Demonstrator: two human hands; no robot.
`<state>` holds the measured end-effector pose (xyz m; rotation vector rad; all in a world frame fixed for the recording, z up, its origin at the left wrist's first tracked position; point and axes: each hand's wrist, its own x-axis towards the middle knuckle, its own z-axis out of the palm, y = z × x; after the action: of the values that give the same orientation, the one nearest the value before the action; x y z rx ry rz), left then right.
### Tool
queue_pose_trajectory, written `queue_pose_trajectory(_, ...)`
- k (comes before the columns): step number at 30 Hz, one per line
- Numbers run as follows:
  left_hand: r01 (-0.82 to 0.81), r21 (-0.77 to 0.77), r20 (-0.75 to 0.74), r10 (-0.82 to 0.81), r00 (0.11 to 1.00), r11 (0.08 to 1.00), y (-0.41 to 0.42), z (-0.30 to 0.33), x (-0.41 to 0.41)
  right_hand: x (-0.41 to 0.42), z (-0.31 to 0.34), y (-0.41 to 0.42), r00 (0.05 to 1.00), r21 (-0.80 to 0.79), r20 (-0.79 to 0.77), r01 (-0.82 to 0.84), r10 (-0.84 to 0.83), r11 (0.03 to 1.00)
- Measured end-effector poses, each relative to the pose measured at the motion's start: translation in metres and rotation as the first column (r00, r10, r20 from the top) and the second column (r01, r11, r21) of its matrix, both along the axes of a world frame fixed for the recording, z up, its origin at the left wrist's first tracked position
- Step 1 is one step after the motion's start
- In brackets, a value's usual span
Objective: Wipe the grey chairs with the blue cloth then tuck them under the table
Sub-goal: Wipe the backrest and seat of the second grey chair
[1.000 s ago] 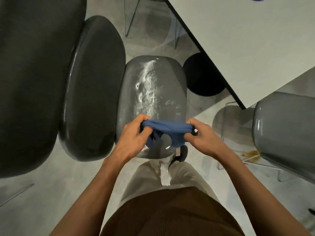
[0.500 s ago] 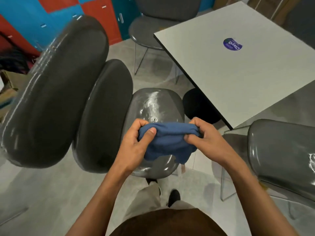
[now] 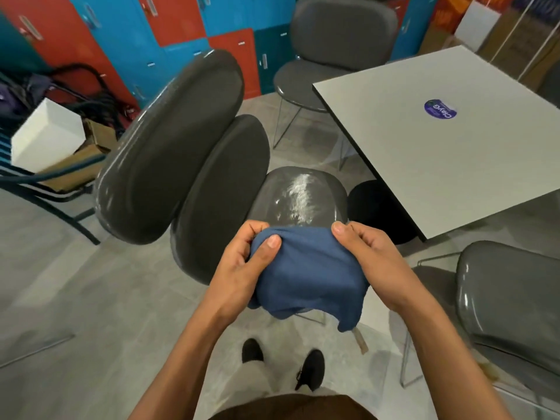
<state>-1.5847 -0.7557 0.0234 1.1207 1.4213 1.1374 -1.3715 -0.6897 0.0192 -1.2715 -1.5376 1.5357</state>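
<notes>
A wall of lockers [image 3: 181, 31] in red and blue fills the back of the room. In front of it the grey floor [image 3: 75, 298] spreads under everything. The white table [image 3: 454, 153] stands at the right, with a round purple sticker [image 3: 440, 108] on its top and a black round stool [image 3: 380, 212] partly under its near corner.

Several grey chairs are around. The largest in view is a stack of chairs [image 3: 169, 147] at the left, seen from above, with their backs overlapping. The seat of the chair [image 3: 298, 195] just in front of the person shines with wet marks; it is beside the table corner, not under the table. Another grey chair [image 3: 512, 298] stands at the right edge, near the table, and one more chair [image 3: 339, 50] is at the far side of the table.

At the left, a white box [image 3: 45, 134] lies on brown cardboard beside black cables.

The blue cloth [image 3: 306, 274] is in the air above the near chair seat, not touching it as far as I can tell. The left hand [image 3: 242, 268] grips its left end, with the thumb pressed on top. The right hand [image 3: 369, 256] grips its right end with curled fingers. The cloth hangs bunched between them. Below are two black shoes [image 3: 310, 369].
</notes>
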Motion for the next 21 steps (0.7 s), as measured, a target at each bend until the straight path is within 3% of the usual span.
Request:
queue_pose_trajectory(14, -0.324, 0.095, 0.006, 0.325, 0.946, 0.941, -0.067, 0.014, -0.105, -0.129, 0.025, -0.043, 0.996, 0.072, 0.004, -0.089, 0.089, 0.993)
queue_pose_trajectory(21, -0.366, 0.143, 0.029, 0.366, 0.93, 0.92, -0.104, 0.024, -0.197, -0.233, 0.033, -0.081, 0.999, 0.121, -0.007, -0.042, 0.044, 0.992)
